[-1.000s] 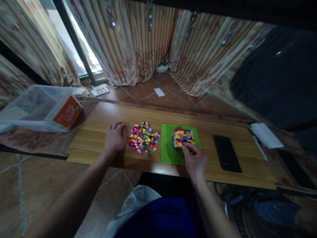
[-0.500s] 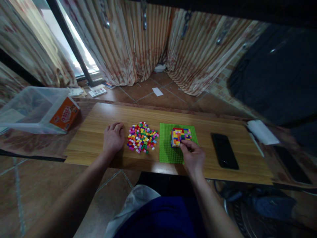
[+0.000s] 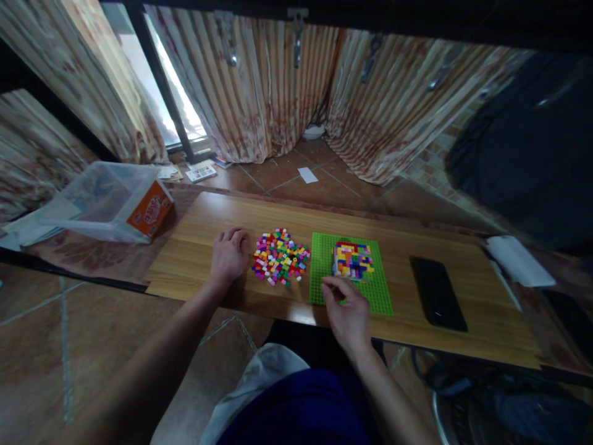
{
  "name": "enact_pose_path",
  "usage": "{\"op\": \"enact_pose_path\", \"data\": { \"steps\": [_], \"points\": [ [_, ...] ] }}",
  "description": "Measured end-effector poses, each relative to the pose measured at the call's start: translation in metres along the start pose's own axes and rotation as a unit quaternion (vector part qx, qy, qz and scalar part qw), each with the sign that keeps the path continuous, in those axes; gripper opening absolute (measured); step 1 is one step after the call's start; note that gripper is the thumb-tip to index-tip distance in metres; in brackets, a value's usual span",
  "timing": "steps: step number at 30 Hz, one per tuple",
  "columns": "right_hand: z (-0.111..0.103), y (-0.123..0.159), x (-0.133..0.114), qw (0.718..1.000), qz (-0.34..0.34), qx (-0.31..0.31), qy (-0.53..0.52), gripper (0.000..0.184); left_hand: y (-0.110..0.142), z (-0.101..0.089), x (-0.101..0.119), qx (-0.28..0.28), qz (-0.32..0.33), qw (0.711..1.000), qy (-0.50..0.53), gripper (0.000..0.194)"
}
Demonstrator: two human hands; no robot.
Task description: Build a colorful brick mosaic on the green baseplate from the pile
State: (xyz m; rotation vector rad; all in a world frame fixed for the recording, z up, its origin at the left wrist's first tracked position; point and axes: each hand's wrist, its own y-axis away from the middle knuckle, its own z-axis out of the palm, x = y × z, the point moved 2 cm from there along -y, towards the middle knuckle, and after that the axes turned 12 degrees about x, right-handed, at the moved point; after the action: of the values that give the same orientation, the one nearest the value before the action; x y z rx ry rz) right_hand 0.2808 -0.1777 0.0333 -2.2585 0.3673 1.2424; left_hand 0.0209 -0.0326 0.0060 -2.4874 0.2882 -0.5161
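Observation:
On a wooden board lies a green baseplate point(image 3: 376, 295) with a block of many-coloured small bricks point(image 3: 352, 259) built on it. A loose pile of coloured bricks point(image 3: 280, 257) lies to the left of the plate. My left hand point(image 3: 228, 256) rests on the board just left of the pile, fingers curled, with nothing showing in it. My right hand point(image 3: 345, 312) hovers over the near edge of the baseplate, a little short of the brick block, fingers bent and slightly blurred.
A black phone point(image 3: 437, 293) lies right of the baseplate. White paper point(image 3: 519, 261) sits at the far right end. A clear plastic bin with an orange box point(image 3: 151, 210) stands to the left. Curtains hang behind, and my lap is below the board.
My right hand has drawn back from the brick block toward me and to the left. My left hand stays beside the pile. The view has shifted slightly.

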Motion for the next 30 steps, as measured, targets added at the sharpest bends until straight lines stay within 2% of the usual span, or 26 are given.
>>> {"op": "enact_pose_path", "data": {
  "steps": [2,4,9,14,22,30],
  "points": [
    [0.013,0.006,-0.008,0.997,-0.05,-0.053,0.031,0.019,0.0,-0.001,0.001,0.003,-0.003,1.0,0.0,0.027],
    [0.026,0.007,-0.012,0.991,-0.092,-0.07,0.069,0.021,0.0,-0.001,0.001,0.005,-0.005,1.0,0.0,0.027],
    [0.048,0.005,-0.008,0.972,-0.129,-0.05,0.188,0.024,0.001,-0.002,0.001,0.006,-0.002,1.0,0.001,0.027],
    [0.057,0.006,-0.008,0.958,-0.138,-0.038,0.249,0.023,0.001,-0.001,0.001,0.01,-0.005,1.0,0.002,0.027],
    [0.05,0.007,-0.006,0.967,-0.154,-0.081,0.187,0.015,0.001,-0.001,0.0,0.01,-0.006,1.0,0.006,0.026],
    [0.04,0.009,-0.005,0.979,-0.136,-0.096,0.113,0.013,0.0,-0.001,0.0,0.008,0.001,1.0,0.005,0.027]
  ]
}}
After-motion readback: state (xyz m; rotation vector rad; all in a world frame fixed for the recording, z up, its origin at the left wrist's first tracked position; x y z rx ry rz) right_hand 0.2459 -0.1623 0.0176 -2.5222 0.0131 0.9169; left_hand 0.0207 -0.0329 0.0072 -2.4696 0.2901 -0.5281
